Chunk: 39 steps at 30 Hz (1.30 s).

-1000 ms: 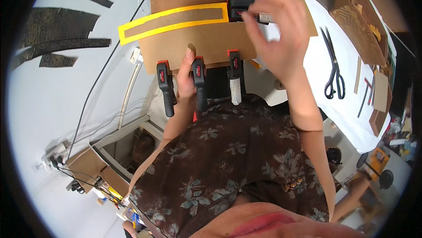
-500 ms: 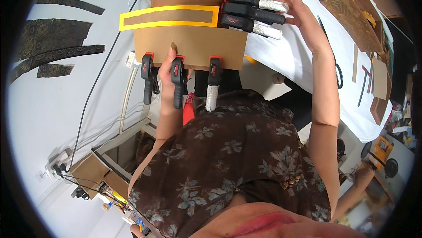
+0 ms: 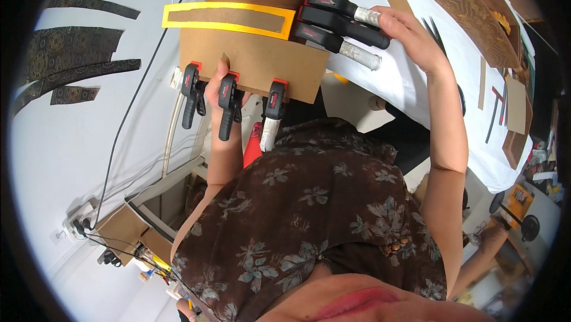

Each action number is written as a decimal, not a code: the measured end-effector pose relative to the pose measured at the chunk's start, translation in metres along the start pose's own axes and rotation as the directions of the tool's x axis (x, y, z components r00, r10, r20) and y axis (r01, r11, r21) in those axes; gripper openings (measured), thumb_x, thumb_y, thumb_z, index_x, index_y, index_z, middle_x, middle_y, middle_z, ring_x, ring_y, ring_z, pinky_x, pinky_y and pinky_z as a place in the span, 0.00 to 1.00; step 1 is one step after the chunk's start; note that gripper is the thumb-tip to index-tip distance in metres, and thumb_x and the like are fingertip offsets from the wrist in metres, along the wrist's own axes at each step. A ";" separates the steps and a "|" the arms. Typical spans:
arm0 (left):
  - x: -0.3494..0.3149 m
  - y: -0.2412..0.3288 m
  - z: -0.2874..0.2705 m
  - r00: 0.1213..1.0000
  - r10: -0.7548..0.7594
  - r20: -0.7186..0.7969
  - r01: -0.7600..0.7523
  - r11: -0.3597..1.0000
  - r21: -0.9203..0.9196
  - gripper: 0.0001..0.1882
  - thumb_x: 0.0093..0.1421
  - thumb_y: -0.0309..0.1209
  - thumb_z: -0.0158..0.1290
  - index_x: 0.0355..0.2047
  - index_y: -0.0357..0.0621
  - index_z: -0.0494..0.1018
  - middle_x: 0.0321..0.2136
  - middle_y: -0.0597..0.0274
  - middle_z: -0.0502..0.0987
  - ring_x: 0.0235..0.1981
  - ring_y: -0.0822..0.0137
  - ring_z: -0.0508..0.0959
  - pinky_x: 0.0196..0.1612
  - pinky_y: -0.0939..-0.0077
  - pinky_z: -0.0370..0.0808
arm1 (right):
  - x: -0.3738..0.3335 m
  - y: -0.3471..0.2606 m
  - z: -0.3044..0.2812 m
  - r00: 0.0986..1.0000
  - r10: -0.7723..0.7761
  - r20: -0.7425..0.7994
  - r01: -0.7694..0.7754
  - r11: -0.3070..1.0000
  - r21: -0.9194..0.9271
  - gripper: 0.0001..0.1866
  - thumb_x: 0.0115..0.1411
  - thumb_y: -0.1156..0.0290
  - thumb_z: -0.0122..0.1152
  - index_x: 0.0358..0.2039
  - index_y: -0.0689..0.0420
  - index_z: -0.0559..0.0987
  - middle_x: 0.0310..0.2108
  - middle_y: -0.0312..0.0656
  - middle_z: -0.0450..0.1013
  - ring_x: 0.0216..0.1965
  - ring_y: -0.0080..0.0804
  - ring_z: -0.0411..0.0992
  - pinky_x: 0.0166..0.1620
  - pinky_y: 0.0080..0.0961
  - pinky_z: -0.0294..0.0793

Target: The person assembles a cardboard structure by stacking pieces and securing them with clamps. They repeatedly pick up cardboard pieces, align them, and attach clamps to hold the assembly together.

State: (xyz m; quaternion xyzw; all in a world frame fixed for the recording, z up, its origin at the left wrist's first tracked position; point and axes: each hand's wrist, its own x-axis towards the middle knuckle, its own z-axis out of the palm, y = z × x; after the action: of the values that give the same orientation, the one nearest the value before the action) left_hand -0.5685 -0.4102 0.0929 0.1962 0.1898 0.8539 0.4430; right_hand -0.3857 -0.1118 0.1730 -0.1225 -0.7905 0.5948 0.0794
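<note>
My left hand (image 3: 217, 84) grips the near edge of a brown board (image 3: 256, 54), thumb on top and fingers mostly hidden beneath. Black-and-red spring clamps bite that edge: a left one (image 3: 190, 87), a middle one (image 3: 228, 99) beside my thumb, and a right one (image 3: 276, 102) with a white-wrapped handle. Across the board lies a yellow-bordered strip (image 3: 288, 23) with a brown middle. More clamps (image 3: 339, 24) sit stacked at the board's right side. My right hand (image 3: 410, 35) is closed on the white-wrapped handle (image 3: 367, 16) of the farthest one.
A white-covered table (image 3: 392, 78) spreads to the right, bearing dark scissors (image 3: 437, 36), thin strips and a carved wooden piece (image 3: 476, 24). Patterned dark pieces (image 3: 71, 51) lie on the white surface at left, near a black cable (image 3: 128, 111). Another person's arm (image 3: 485, 250) shows at lower right.
My right hand has closed from spread fingers onto the far clamp's handle. The board has tilted, its right side swinging nearer, and its front clamps have shifted left with my left hand.
</note>
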 end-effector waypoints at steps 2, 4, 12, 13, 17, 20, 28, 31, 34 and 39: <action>0.003 0.000 -0.002 0.998 0.001 0.066 0.002 0.999 -0.044 0.30 0.64 0.40 0.46 0.61 0.37 0.55 0.58 0.48 0.64 0.59 0.52 0.66 0.60 0.53 0.62 | -0.003 0.006 0.003 1.000 -0.011 0.012 0.010 0.996 0.085 0.27 0.62 0.43 0.48 0.39 0.57 0.78 0.24 0.31 0.67 0.26 0.17 0.64 0.34 0.15 0.65; 0.003 -0.004 0.011 0.994 0.039 -0.101 -0.029 0.995 0.098 0.27 0.64 0.40 0.46 0.58 0.38 0.59 0.51 0.51 0.69 0.52 0.58 0.71 0.53 0.60 0.68 | -0.007 0.006 0.010 0.986 0.082 -0.143 -0.049 0.974 0.223 0.27 0.64 0.44 0.46 0.43 0.57 0.77 0.26 0.31 0.68 0.26 0.17 0.65 0.35 0.15 0.65; 0.002 -0.011 0.050 0.831 0.049 -0.553 0.313 0.782 0.539 0.16 0.63 0.49 0.46 0.32 0.50 0.71 0.18 0.73 0.68 0.16 0.79 0.65 0.17 0.85 0.56 | 0.001 -0.021 0.028 0.744 -0.432 -0.510 0.318 0.900 -0.297 0.05 0.58 0.72 0.62 0.32 0.59 0.80 0.25 0.33 0.73 0.26 0.17 0.67 0.32 0.16 0.67; 0.002 -0.012 0.061 0.823 0.040 -0.566 0.365 0.726 0.583 0.16 0.64 0.49 0.46 0.28 0.52 0.70 0.18 0.74 0.67 0.17 0.78 0.66 0.19 0.84 0.59 | 0.005 -0.035 0.034 0.740 -0.543 -0.397 0.388 0.827 -0.408 0.04 0.57 0.73 0.62 0.31 0.59 0.80 0.25 0.33 0.73 0.26 0.17 0.67 0.31 0.17 0.67; 0.013 -0.036 0.057 0.888 0.055 -0.457 0.251 0.775 0.580 0.12 0.63 0.43 0.50 0.35 0.50 0.72 0.24 0.71 0.71 0.24 0.77 0.71 0.28 0.84 0.66 | 0.043 -0.090 0.057 0.649 -0.761 -0.002 0.539 0.461 -0.705 0.10 0.57 0.68 0.62 0.37 0.59 0.79 0.31 0.42 0.76 0.32 0.36 0.74 0.40 0.27 0.74; 0.016 -0.050 0.048 0.889 0.015 -0.457 0.261 0.804 0.534 0.12 0.62 0.41 0.52 0.40 0.48 0.73 0.28 0.70 0.74 0.26 0.77 0.73 0.30 0.83 0.69 | 0.095 -0.100 0.075 0.530 -0.832 0.164 0.667 0.290 -0.686 0.18 0.54 0.63 0.62 0.42 0.59 0.75 0.33 0.48 0.73 0.36 0.43 0.72 0.40 0.36 0.71; 0.024 -0.046 0.064 0.837 -0.008 -0.547 0.323 0.815 0.482 0.15 0.59 0.47 0.55 0.28 0.51 0.71 0.19 0.72 0.69 0.19 0.76 0.69 0.21 0.83 0.65 | 0.134 -0.155 0.073 0.825 -0.557 0.097 0.550 0.752 -0.363 0.16 0.59 0.60 0.56 0.41 0.60 0.72 0.32 0.49 0.74 0.33 0.41 0.73 0.40 0.33 0.73; 0.010 -0.027 0.064 0.776 0.057 -0.628 0.335 0.807 0.487 0.18 0.57 0.50 0.55 0.24 0.52 0.69 0.17 0.71 0.67 0.17 0.76 0.70 0.20 0.84 0.65 | 0.129 -0.161 0.035 0.844 -0.478 -0.245 0.373 0.850 -0.371 0.17 0.60 0.62 0.57 0.44 0.60 0.73 0.33 0.44 0.75 0.33 0.31 0.73 0.39 0.30 0.74; 0.003 -0.014 0.029 0.804 -0.012 -0.595 0.269 0.899 0.346 0.14 0.59 0.46 0.54 0.28 0.51 0.70 0.16 0.73 0.68 0.14 0.77 0.68 0.15 0.84 0.63 | 0.159 -0.082 -0.045 0.785 -0.524 -0.330 0.209 0.726 -0.655 0.22 0.58 0.61 0.59 0.47 0.63 0.71 0.34 0.47 0.76 0.36 0.32 0.74 0.39 0.31 0.72; 0.008 -0.003 0.018 0.917 0.052 -0.395 0.023 0.983 0.184 0.11 0.62 0.39 0.51 0.38 0.46 0.73 0.27 0.69 0.76 0.25 0.77 0.75 0.22 0.85 0.68 | 0.148 0.102 -0.083 0.915 -0.266 -0.304 -0.181 0.403 -0.897 0.16 0.59 0.62 0.59 0.42 0.58 0.79 0.37 0.45 0.76 0.38 0.42 0.74 0.42 0.35 0.73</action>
State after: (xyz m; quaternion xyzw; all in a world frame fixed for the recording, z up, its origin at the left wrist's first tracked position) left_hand -0.5620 -0.3993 0.1083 0.0602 0.3527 0.8579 0.3688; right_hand -0.4949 0.0340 0.0955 -0.2441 -0.9535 0.0244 0.1749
